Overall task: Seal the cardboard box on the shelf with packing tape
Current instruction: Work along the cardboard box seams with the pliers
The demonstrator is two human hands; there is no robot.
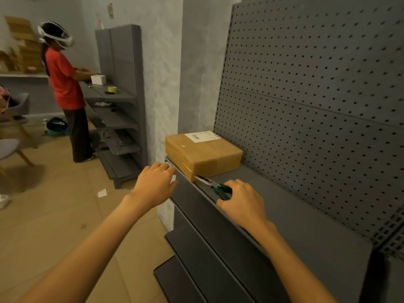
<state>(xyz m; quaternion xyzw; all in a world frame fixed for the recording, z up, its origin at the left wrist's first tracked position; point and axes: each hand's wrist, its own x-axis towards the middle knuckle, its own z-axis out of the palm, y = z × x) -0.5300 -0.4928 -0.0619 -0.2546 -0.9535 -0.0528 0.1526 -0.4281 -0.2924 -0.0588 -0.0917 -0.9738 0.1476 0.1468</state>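
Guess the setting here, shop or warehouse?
Probably a small parcel-packing room: grey shelving with a pegboard back panel, a taped cardboard box bearing a shipping label, stacked cartons behind another person packing.

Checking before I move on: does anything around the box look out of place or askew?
Yes. The cardboard box sits at the shelf's left end, its corner overhanging the front edge. A scrap of paper lies on the floor. The right hand holds green-handled scissors.

Grey pegboard panel (317,84) fills right side. Pale textured wall pillar (161,73) at centre. Tan tiled floor (65,215) left, scrap of paper (102,193) lying on it. Far left: grey shelving unit (122,95), grey chair (9,147), person in red shirt (63,84) standing. Dim indoor light
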